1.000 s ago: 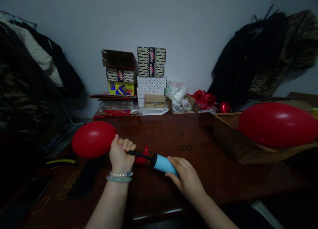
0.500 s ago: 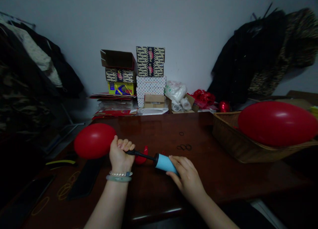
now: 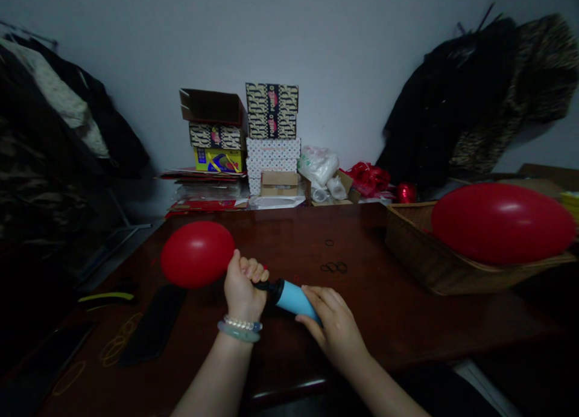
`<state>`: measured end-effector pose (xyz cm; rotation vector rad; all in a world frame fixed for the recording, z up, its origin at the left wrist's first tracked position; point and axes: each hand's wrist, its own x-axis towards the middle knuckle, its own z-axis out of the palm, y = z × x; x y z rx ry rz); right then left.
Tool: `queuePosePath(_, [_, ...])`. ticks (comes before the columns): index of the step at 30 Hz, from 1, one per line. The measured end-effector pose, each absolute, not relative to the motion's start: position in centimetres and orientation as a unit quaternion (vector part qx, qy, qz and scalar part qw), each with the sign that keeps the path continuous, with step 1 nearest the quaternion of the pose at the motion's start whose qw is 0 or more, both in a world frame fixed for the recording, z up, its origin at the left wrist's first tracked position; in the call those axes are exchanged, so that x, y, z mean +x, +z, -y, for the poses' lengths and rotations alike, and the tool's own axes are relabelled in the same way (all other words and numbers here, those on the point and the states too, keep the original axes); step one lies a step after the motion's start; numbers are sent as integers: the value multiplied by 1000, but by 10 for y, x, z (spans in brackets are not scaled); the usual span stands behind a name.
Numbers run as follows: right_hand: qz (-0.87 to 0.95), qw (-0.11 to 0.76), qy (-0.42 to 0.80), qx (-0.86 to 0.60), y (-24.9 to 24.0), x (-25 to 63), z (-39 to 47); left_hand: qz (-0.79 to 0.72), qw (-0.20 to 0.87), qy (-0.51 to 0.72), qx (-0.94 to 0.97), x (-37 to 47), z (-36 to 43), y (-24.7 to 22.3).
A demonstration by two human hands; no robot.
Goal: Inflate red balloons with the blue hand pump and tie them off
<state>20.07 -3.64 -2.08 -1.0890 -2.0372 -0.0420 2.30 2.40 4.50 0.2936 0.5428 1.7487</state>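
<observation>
My left hand [image 3: 245, 284], with bracelets at its wrist, is closed round the black end of a blue balloon pump [image 3: 296, 299]. From the same fist swells a red balloon [image 3: 198, 254], partly inflated; its neck is hidden by my fingers. My right hand [image 3: 332, 321] grips the pump's blue barrel from the right side. Between fist and barrel, only a short black piece of the pump shows. A bit of red peeks out just behind my left fingers, too covered to make out.
At the right, a wicker basket [image 3: 414, 248] holds a large red balloon [image 3: 502, 224]. Black rings [image 3: 335, 267] lie mid-table. Yellow rubber bands [image 3: 113, 347] and a dark flat object [image 3: 154, 323] lie at left. Stacked boxes [image 3: 274, 154] stand at the back.
My left hand has moved right toward my right hand, bringing the balloon along. The pump's black rod, long before, has slid into the barrel. My right hand has barely shifted.
</observation>
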Motion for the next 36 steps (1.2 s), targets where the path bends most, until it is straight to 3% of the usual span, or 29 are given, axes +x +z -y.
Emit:
queuePosePath(16, [817,373,-26,-440,-16,212,31,-230,557,788,121,-34,-28,65])
queuePosePath(30, [806,398,-55,-434,-19,200,39,-225,603,755,125,12,-22,53])
queuePosePath(36, [805,406,-1,-433,-21,197,34,-239,582,762,151,21,-18,53])
